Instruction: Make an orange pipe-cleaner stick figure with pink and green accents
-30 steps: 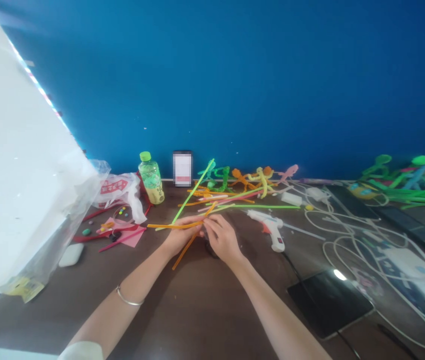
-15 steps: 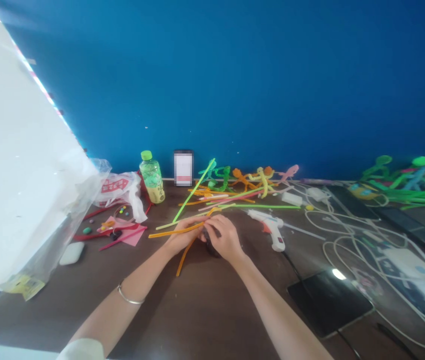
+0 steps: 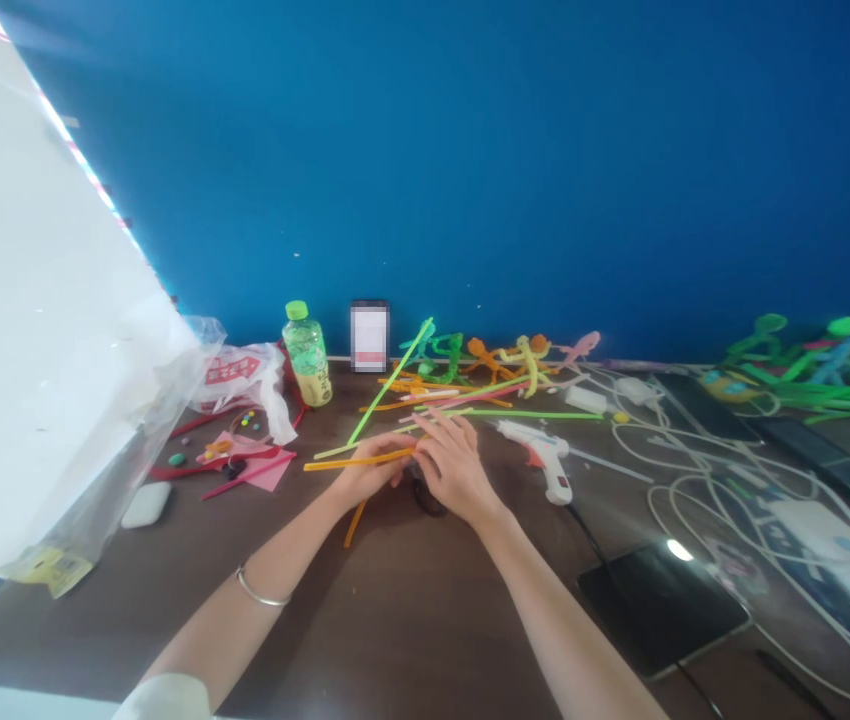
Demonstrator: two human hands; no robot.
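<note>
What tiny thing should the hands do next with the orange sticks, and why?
Maybe the right hand should gently pinch and twist the orange sticks beside the left hand, which seems to hold them while two ends poke out free.

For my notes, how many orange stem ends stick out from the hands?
2: upper orange end left of the left hand, lower orange end below it; more may be hidden.

The one view comes from a camera on the person's head, looking forward and down along both forearms (image 3: 305,535), which come in from the bottom edge. It faces a blue wall (image 3: 470,150) roughly head-on across the counter (image 3: 395,620), taking in a broad sweep of both. The fingers (image 3: 446,435) lie near mid-view, closer than the wall.
</note>
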